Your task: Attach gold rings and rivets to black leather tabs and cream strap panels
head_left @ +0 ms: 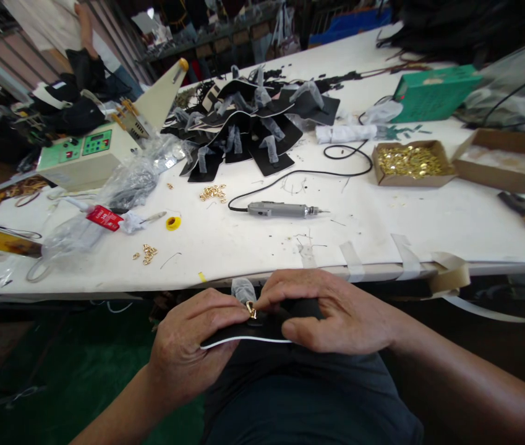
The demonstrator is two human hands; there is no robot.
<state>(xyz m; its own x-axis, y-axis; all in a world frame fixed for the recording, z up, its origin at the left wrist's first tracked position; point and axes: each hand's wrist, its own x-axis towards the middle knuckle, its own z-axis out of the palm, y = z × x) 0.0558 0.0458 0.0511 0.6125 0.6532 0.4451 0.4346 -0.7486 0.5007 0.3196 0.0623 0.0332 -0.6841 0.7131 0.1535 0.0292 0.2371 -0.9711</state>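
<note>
Over my lap, just in front of the table edge, I hold a black leather-like panel (239,334) with a white edge. My left hand (192,337) grips its left side, thumb underneath and fingers on top. A small gold metal fitting (251,310) sits on the panel, with clear plastic wrap (243,288) behind it. The left fingertips touch the fitting from one side. My right hand (322,309) is curved over the panel's right part, its index fingertip pressing at the fitting and its thumb on the near edge.
On the white table (253,247) lie a grey electric screwdriver (278,210), small gold fittings (213,193), a yellow tape roll (173,223) and a red-labelled tube (104,217). Behind are stacked black panels (243,123), a box of gold pieces (413,164) and a control machine (90,151). A person (67,37) stands back left.
</note>
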